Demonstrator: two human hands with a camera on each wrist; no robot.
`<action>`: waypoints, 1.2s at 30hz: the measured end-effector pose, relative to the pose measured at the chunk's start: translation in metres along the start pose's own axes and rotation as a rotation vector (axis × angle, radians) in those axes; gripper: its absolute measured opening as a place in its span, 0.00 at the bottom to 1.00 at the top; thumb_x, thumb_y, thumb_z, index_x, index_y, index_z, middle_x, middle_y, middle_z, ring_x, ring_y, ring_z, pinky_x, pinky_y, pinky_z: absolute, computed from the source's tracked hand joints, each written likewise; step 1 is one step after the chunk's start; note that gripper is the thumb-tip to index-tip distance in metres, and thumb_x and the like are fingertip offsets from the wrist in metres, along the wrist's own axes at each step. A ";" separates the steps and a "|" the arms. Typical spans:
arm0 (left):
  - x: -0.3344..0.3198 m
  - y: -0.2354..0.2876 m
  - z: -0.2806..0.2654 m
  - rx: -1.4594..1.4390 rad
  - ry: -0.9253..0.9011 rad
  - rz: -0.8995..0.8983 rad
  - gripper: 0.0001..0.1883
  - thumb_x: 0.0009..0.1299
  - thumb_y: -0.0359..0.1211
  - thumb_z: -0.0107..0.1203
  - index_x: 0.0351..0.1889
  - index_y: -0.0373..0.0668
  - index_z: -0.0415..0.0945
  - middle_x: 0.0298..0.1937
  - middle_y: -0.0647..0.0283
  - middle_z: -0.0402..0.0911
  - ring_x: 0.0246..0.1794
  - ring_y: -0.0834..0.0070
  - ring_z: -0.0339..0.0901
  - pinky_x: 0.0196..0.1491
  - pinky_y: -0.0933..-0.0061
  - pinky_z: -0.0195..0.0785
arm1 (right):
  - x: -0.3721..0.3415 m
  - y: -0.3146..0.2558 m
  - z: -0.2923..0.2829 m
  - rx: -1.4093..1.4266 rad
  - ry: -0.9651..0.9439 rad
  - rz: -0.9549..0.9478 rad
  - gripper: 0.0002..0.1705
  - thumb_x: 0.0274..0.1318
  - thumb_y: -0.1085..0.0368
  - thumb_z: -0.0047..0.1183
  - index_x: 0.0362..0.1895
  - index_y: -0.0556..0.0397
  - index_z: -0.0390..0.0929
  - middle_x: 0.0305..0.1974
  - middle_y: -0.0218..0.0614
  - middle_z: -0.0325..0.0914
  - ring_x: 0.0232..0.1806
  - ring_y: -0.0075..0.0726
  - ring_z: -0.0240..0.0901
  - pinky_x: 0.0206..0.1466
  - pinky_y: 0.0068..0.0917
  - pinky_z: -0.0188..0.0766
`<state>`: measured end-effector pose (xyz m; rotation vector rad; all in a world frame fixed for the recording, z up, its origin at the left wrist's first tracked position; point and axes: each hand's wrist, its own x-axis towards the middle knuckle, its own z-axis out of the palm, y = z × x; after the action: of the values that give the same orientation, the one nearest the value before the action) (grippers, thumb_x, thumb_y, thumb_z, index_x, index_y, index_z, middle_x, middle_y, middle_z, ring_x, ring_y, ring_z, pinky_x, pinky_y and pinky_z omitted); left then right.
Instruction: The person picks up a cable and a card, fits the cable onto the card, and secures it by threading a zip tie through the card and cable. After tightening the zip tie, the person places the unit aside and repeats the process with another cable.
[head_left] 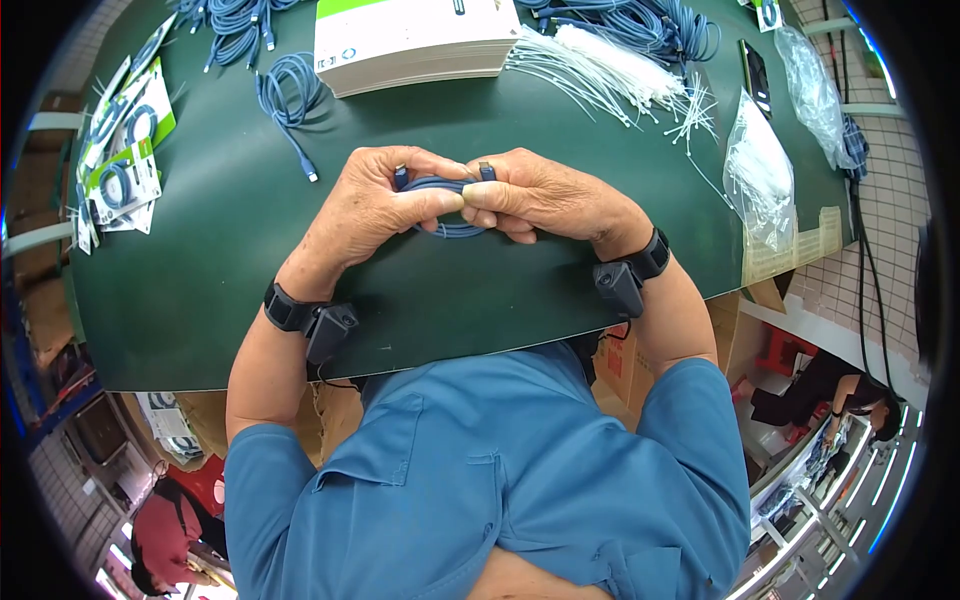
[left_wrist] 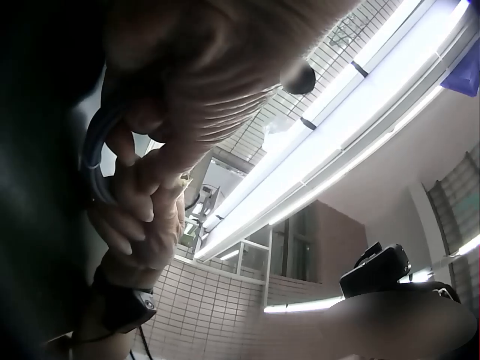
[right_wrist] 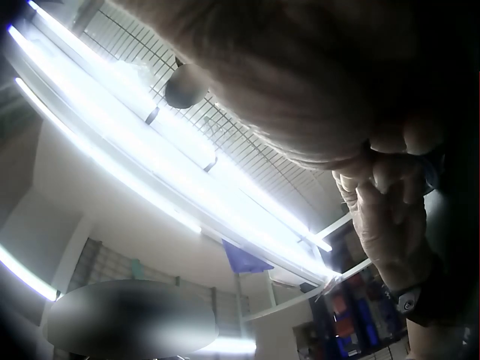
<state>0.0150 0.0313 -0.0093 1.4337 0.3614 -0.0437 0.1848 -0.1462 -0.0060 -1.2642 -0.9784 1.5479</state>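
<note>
A coiled blue cable is held in front of the body, above the green table. The left hand pinches the coil from the left between thumb and fingers, one dark plug standing up beside its forefinger. On the other side the right hand grips the coil, with a second plug poking up by its fingertips. Both thumbs meet over the middle of the cable and hide part of it. In the left wrist view the cable loop curves out past the fingers; the right wrist view is dark around the hands.
A white box stands ahead on the green table. Beside it lie a loose blue cable and white cable ties. Packaged cables sit at left; a bag of ties and a phone at right.
</note>
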 end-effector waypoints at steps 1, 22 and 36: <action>0.001 0.000 0.000 0.015 -0.008 0.007 0.10 0.71 0.26 0.67 0.49 0.34 0.87 0.40 0.60 0.88 0.28 0.83 0.78 0.32 0.82 0.73 | 0.000 0.000 -0.001 -0.009 -0.004 -0.010 0.25 0.80 0.46 0.49 0.39 0.55 0.79 0.31 0.24 0.74 0.21 0.15 0.64 0.23 0.17 0.63; -0.001 0.013 0.004 -0.218 0.233 0.290 0.40 0.69 0.25 0.69 0.78 0.32 0.61 0.56 0.58 0.81 0.52 0.75 0.80 0.48 0.77 0.76 | -0.002 -0.008 0.001 0.040 0.175 -0.127 0.19 0.80 0.55 0.49 0.37 0.55 0.75 0.28 0.26 0.72 0.21 0.17 0.66 0.26 0.19 0.68; -0.017 0.030 0.082 0.903 0.333 0.686 0.47 0.58 0.30 0.77 0.77 0.43 0.64 0.55 0.55 0.76 0.50 0.59 0.80 0.43 0.63 0.78 | -0.011 -0.015 0.001 0.412 0.100 -0.347 0.19 0.80 0.51 0.50 0.38 0.52 0.73 0.26 0.23 0.65 0.21 0.15 0.56 0.24 0.18 0.59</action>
<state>0.0240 -0.0468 0.0318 2.4048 0.0864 0.6710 0.1872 -0.1528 0.0112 -0.8239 -0.7214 1.3145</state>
